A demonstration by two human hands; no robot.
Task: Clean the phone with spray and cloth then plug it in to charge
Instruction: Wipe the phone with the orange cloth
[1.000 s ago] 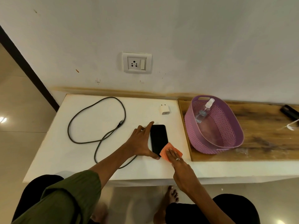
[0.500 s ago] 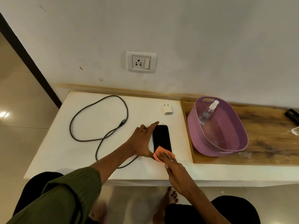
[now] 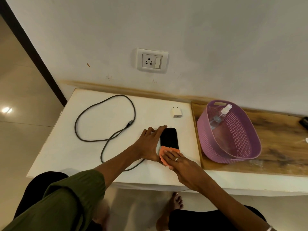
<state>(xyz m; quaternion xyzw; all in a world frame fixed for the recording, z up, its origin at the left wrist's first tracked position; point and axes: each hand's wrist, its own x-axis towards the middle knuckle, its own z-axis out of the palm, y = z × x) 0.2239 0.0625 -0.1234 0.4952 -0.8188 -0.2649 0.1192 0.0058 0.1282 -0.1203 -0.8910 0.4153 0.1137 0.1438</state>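
Observation:
A black phone point(image 3: 169, 138) lies screen up on the white table point(image 3: 93, 150). My left hand point(image 3: 150, 144) rests along its left edge, fingers spread, pinning it down. My right hand point(image 3: 179, 161) presses an orange cloth point(image 3: 164, 154) flat onto the phone's near end. A clear spray bottle point(image 3: 220, 116) leans inside the purple basket point(image 3: 246, 154) to the right. The white charger adapter point(image 3: 177, 112) stands behind the phone. A dark cable point(image 3: 106, 114) lies looped to the left. The wall socket point(image 3: 152, 61) is above the table.
The basket sits on a wooden board point(image 3: 280, 147) to the right of the white table. A dark object point(image 3: 304, 121) is at the board's far right edge. My knees and a bare foot point(image 3: 175, 204) are below the table's front edge.
My right hand slid the cloth left, from the phone's lower right corner onto its near end. My left hand stayed on the phone. The camera tilted down slightly.

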